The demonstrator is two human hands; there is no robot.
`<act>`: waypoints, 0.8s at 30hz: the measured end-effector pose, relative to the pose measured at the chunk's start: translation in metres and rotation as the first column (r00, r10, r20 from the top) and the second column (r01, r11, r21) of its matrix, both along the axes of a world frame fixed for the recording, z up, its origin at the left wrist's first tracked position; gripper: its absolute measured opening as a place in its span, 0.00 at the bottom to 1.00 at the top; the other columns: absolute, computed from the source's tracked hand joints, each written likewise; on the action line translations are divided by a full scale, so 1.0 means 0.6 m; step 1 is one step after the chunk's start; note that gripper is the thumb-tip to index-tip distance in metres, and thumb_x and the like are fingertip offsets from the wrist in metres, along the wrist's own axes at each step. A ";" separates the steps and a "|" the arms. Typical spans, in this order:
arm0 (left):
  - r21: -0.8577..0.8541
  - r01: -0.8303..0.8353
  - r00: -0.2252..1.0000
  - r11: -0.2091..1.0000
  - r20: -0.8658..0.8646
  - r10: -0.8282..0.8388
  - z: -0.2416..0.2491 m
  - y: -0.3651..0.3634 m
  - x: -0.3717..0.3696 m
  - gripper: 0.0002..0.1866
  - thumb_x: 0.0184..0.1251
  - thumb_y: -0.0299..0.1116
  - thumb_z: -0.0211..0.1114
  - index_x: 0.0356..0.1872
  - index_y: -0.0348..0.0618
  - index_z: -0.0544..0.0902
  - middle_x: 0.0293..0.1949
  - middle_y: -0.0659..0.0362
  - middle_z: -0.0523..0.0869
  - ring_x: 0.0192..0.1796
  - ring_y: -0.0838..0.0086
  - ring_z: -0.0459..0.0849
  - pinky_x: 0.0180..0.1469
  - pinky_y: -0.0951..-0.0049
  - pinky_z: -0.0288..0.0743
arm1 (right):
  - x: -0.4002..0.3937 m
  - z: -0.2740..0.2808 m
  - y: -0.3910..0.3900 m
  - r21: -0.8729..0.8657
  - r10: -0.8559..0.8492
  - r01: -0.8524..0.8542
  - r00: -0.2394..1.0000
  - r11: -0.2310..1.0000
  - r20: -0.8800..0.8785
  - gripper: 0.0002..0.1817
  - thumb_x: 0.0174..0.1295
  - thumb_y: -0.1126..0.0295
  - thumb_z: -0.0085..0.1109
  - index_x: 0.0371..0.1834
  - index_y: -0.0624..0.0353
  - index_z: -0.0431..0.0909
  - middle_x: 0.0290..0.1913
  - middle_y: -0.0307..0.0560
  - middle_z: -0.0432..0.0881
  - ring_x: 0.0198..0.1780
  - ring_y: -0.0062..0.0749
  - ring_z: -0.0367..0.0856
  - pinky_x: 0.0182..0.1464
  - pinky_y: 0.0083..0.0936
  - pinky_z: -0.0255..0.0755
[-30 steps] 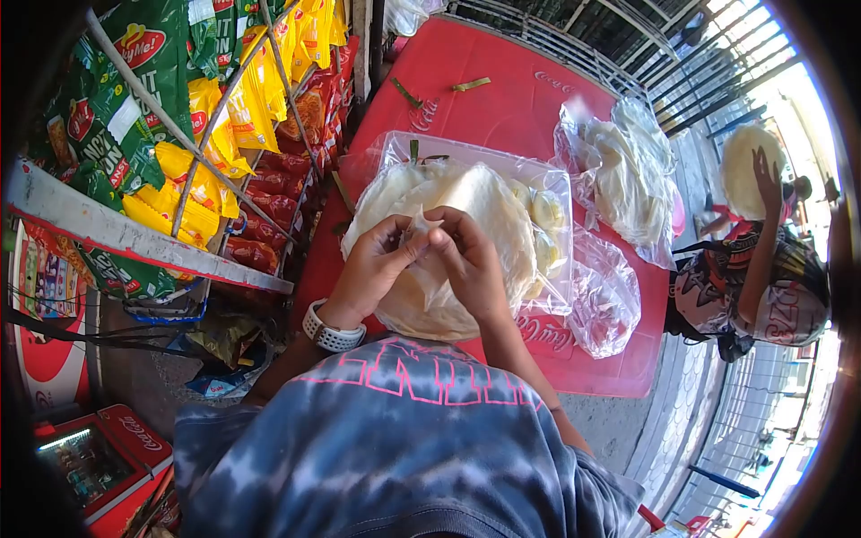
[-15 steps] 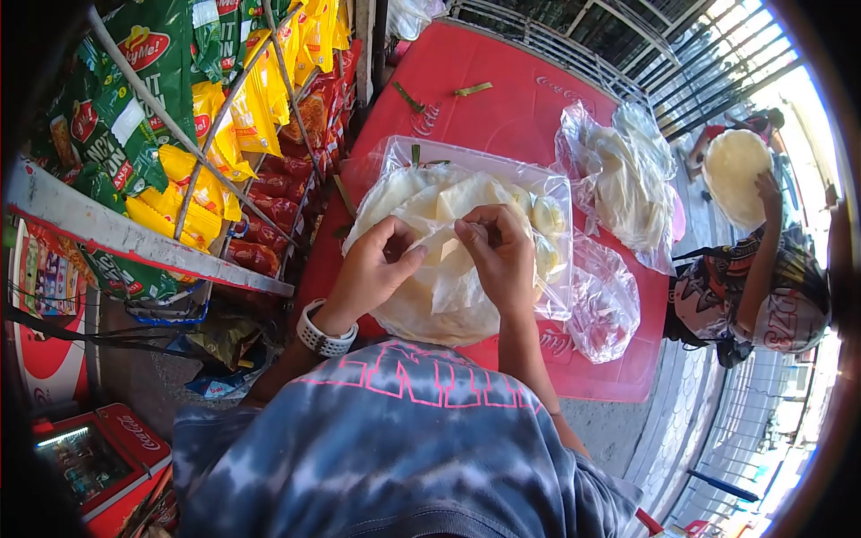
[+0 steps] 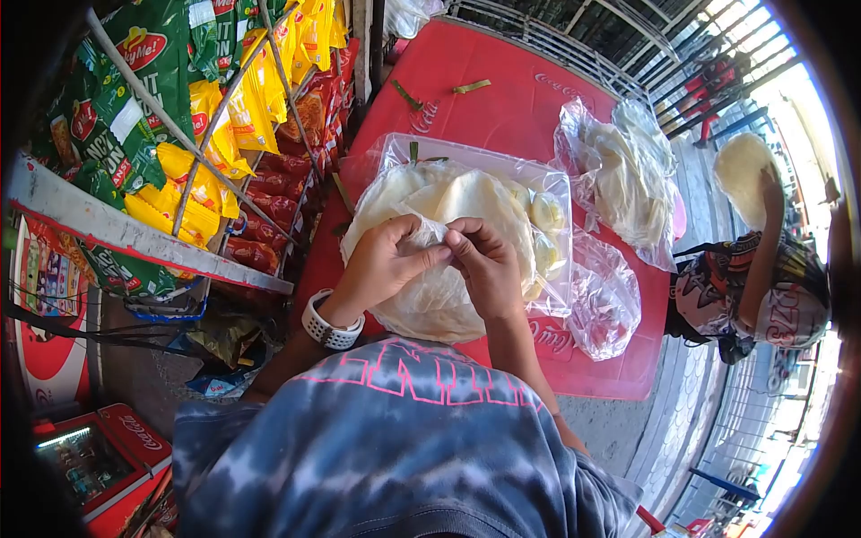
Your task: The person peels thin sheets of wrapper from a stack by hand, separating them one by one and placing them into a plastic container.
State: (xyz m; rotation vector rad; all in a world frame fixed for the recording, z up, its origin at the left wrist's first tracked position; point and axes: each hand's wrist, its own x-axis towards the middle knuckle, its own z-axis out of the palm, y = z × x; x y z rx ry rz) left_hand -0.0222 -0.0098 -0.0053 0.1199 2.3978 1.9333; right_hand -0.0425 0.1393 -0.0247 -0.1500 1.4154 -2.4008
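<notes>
Thin, pale round wrappers (image 3: 421, 309) lie in a loose pile before me, with a folded flap standing up on top. My left hand (image 3: 390, 260) is closed over the pile, pinching a thin whitish piece of wrapper (image 3: 427, 235). Fingertips almost touching it, my right hand (image 3: 489, 266) pinches the same piece from the other side. The pile partly covers a clear plastic tray (image 3: 560, 260). Several pale rolled pieces (image 3: 545, 212) sit at that tray's right end.
All this is on a red table (image 3: 484, 117) with green leaf strips (image 3: 472, 87). To the right are a plastic bag of wrappers (image 3: 619, 170) and a crumpled clear bag (image 3: 603, 300). Snack packs (image 3: 179, 179) hang on a left rack. Another person (image 3: 762, 291) holds a round sheet (image 3: 743, 175).
My hands have come together from a small gap, and their fingers now pinch a piece of wrapper. The other person's round sheet has shifted slightly to the right and down.
</notes>
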 end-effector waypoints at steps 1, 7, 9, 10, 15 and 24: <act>0.044 -0.005 1.000 0.999 -0.013 0.005 -0.001 0.000 0.000 0.10 0.53 0.32 0.65 0.29 0.37 0.76 0.26 0.65 0.77 0.29 0.87 0.72 0.31 0.83 0.67 | 0.001 -0.003 -0.002 0.006 -0.033 0.033 0.999 0.999 -0.028 0.08 0.58 0.72 0.53 0.37 0.64 0.71 0.32 0.38 0.75 0.32 0.18 0.73 0.35 0.14 0.68; 0.282 -0.011 1.000 0.959 0.030 0.002 -0.002 -0.007 -0.001 0.11 0.52 0.33 0.66 0.31 0.38 0.75 0.26 0.67 0.76 0.29 0.88 0.71 0.31 0.85 0.66 | -0.003 -0.001 0.001 -0.043 -0.059 0.059 0.998 0.997 -0.015 0.07 0.59 0.72 0.51 0.38 0.62 0.71 0.30 0.36 0.74 0.29 0.16 0.71 0.32 0.13 0.67; 0.219 -0.012 0.998 0.976 0.068 -0.003 -0.015 -0.019 -0.001 0.11 0.52 0.33 0.66 0.31 0.39 0.75 0.27 0.68 0.76 0.30 0.88 0.70 0.31 0.86 0.65 | -0.006 -0.001 0.008 -0.051 -0.021 0.022 1.000 0.998 0.023 0.07 0.60 0.71 0.50 0.38 0.61 0.71 0.30 0.35 0.73 0.28 0.15 0.70 0.30 0.13 0.65; 0.273 -0.012 0.996 0.962 0.093 -0.014 -0.015 -0.018 -0.001 0.11 0.52 0.34 0.66 0.31 0.39 0.74 0.27 0.68 0.75 0.30 0.88 0.70 0.32 0.86 0.65 | -0.007 -0.001 0.010 -0.055 -0.003 0.005 0.999 0.998 0.041 0.07 0.60 0.70 0.50 0.38 0.61 0.71 0.30 0.35 0.72 0.28 0.14 0.69 0.29 0.12 0.64; 0.412 -0.006 0.987 0.911 0.149 -0.061 0.000 -0.008 0.005 0.12 0.52 0.35 0.66 0.32 0.41 0.74 0.28 0.68 0.74 0.32 0.88 0.70 0.33 0.87 0.65 | -0.009 0.010 0.011 -0.038 0.097 -0.092 0.986 0.995 0.138 0.10 0.59 0.68 0.51 0.40 0.60 0.70 0.30 0.34 0.72 0.28 0.12 0.68 0.28 0.11 0.62; 0.565 -0.056 0.966 0.823 0.239 -0.098 -0.012 -0.001 0.012 0.13 0.56 0.34 0.62 0.39 0.40 0.73 0.33 0.65 0.76 0.36 0.84 0.74 0.42 0.82 0.70 | -0.001 0.009 0.014 0.256 0.150 -0.101 0.972 0.961 -0.180 0.18 0.50 0.64 0.63 0.39 0.63 0.69 0.30 0.38 0.74 0.32 0.17 0.72 0.32 0.15 0.67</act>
